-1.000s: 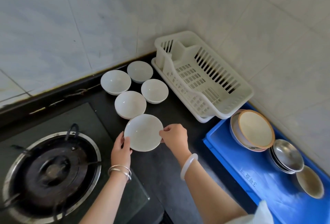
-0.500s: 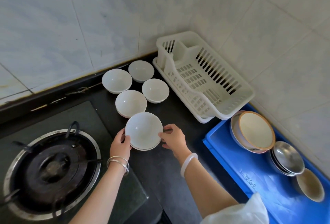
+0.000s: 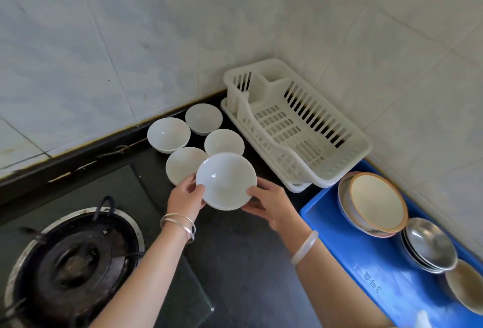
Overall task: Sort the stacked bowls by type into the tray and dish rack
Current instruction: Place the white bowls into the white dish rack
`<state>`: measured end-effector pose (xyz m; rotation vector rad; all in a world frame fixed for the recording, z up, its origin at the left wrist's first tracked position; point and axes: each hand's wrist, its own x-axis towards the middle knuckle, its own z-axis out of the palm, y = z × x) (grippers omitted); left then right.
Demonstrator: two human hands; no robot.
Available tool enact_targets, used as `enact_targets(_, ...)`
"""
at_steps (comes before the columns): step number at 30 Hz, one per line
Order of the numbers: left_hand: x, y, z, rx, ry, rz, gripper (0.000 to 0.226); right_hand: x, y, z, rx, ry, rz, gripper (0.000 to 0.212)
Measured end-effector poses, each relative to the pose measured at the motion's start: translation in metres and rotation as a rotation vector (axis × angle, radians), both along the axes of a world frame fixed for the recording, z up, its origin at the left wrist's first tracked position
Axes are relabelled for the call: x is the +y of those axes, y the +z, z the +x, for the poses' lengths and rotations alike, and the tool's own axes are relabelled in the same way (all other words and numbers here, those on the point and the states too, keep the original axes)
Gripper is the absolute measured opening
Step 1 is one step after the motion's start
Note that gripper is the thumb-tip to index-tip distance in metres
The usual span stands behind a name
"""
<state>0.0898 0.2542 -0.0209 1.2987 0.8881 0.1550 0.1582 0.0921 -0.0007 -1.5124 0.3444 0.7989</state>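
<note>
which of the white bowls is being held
The front white bowl, gripped between left hand and right hand; the other four sit on the counter.

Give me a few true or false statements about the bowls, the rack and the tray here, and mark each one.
1. The left hand and the right hand hold one white bowl between them. True.
2. The dish rack has two bowls in it. False: no bowl shows in the rack.
3. Four small white bowls sit on the dark counter to the left of the rack. True.
4. The steel bowls sit on the counter next to the gas burner. False: they are stacked in the blue tray, beside an orange-rimmed bowl.
</note>
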Motion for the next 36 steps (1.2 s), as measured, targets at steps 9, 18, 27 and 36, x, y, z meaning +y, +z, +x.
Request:
enact_targets(9, -0.031, 0.061, 0.147, -0.149, -0.187, 0.003, 0.031, -0.04, 0.058, 0.119, -0.187, -0.197, 0.065, 0.042)
enact_targets(18, -0.053, 0.042, 0.278, -0.024, -0.411, 0.169, 0.04, -0.053, 0.036, 0.213, -0.124, -0.301, 0.037, 0.037)
enact_targets(27, -0.058, -0.01, 0.34, 0.146, -0.491, 0.223, 0.044, -0.047, -0.017, 0.264, -0.097, -0.335, -0.081, 0.038)
enact_targets(36, -0.05, -0.034, 0.364, 0.086, -0.468, 0.098, 0.046, -0.04, -0.046, 0.286, -0.172, -0.341, -0.049, 0.038)
